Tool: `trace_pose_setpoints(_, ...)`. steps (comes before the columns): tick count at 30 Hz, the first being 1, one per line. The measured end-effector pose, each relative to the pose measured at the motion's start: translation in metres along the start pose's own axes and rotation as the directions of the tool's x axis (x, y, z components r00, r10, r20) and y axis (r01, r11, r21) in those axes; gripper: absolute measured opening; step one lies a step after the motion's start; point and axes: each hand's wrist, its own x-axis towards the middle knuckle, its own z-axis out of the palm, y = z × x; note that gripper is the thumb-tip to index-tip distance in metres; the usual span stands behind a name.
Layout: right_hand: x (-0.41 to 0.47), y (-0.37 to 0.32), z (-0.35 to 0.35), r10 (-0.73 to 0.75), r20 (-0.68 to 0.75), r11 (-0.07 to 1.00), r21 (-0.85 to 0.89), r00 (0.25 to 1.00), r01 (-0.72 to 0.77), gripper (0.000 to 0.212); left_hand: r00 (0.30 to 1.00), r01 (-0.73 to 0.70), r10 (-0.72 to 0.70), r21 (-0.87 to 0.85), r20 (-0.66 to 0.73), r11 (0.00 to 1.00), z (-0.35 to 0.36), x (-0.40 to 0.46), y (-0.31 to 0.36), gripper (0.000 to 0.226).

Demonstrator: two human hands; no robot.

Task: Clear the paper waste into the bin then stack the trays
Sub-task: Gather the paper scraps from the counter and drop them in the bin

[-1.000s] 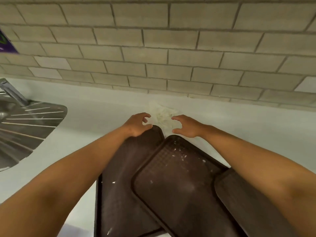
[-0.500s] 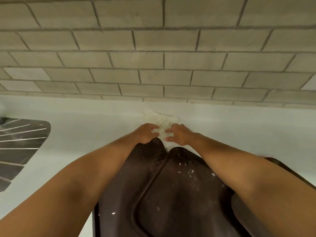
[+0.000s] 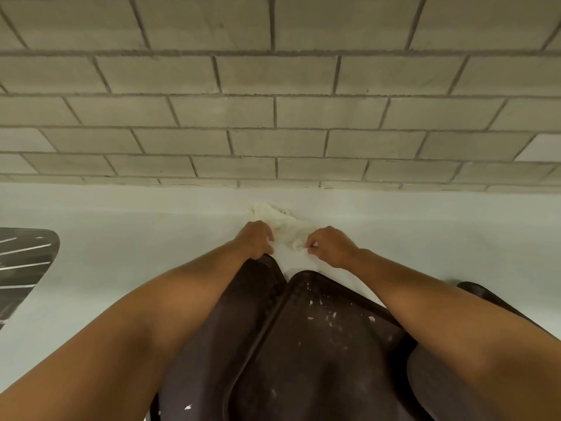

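1. I see the crumpled paper waste point(image 3: 283, 227) lying on the white counter point(image 3: 145, 238), pushed up near the foot of the grey brick wall point(image 3: 273, 117), just beyond the far corners of the trays.
2. My left hand point(image 3: 256, 240) has its fingers curled at the near-left edge of the wad; whether it has a real hold on the paper I cannot tell. My right hand point(image 3: 329, 246) pinches a fold of it at the near-right side.
3. I judge the paper light, soft and easily crushed. It should bunch into one ball if gathered from both sides, but loose scraps could tear off or drop, so I would scoop under it rather than pluck at a corner.
4. The dark brown trays point(image 3: 303, 344) lie overlapping and askew below my forearms, the upper one speckled with white paper crumbs point(image 3: 321, 314). They look stiff and textured, best taken by the raised rims.
5. The counter looks smooth, so paper will slide on it. A steel sink drainer point(image 3: 24, 262) sits at the left edge. No bin is in view.
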Motion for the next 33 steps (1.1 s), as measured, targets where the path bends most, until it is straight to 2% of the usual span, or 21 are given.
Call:
trace_pose_setpoints(4, -0.008, 0.015, -0.017, 0.012, 0.105, 0.999, 0.050, 0.994, -0.018, 0.019, 0.993, -0.116, 0.116, -0.025, 0.032, 0.993, -0.004, -0.003, -0.006, 0.018)
trace_pose_setpoints(7, -0.014, 0.018, -0.037, 0.051, 0.172, 0.993, 0.099, 0.984, -0.069, 0.042, 0.986, -0.165, 0.165, -0.124, -0.016, 0.978, -0.009, -0.005, -0.009, 0.016)
trace_pose_setpoints(9, -0.015, 0.015, -0.051, 0.064, 0.168, 0.994, 0.081, 0.984, -0.078, 0.048, 0.981, -0.188, 0.176, -0.188, -0.080, 0.964, -0.014, -0.007, -0.008, 0.017)
trace_pose_setpoints(14, -0.018, 0.002, -0.081, 0.045, 0.118, 0.995, 0.079, 0.992, -0.054, 0.030, 0.967, -0.224, 0.183, -0.248, -0.179, 0.942, -0.024, -0.007, 0.004, 0.041)
trace_pose_setpoints(17, -0.024, -0.004, -0.088, 0.016, 0.086, 0.996, 0.089, 0.996, -0.024, 0.024, 0.975, -0.202, 0.167, -0.280, -0.145, 0.938, -0.024, -0.002, 0.017, 0.067)
trace_pose_setpoints(19, -0.030, -0.005, -0.088, 0.016, 0.064, 0.994, 0.109, 0.998, -0.023, 0.024, 0.985, -0.164, 0.149, -0.212, -0.081, 0.964, -0.020, 0.003, 0.026, 0.076)
trace_pose_setpoints(22, -0.041, -0.003, -0.085, 0.016, 0.050, 0.991, 0.130, 0.999, -0.023, 0.025, 0.993, -0.116, 0.116, -0.024, 0.007, 0.993, -0.008, 0.008, 0.035, 0.068)
trace_pose_setpoints(25, -0.053, 0.005, -0.080, 0.014, 0.063, 0.992, 0.122, 0.998, -0.022, 0.025, 0.997, -0.066, 0.065, 0.019, 0.039, 0.998, 0.004, 0.010, 0.038, 0.047)
trace_pose_setpoints(27, -0.062, 0.011, -0.077, 0.021, 0.070, 0.991, 0.128, 0.997, -0.030, 0.023, 0.998, -0.068, 0.068, 0.003, 0.002, 0.998, 0.010, 0.009, 0.039, 0.038)
trace_pose_setpoints(33, -0.076, 0.024, -0.077, 0.028, 0.069, 0.991, 0.131, 0.997, -0.037, 0.020, 0.990, -0.130, 0.123, -0.130, -0.062, 0.983, -0.005, 0.003, 0.035, 0.035)
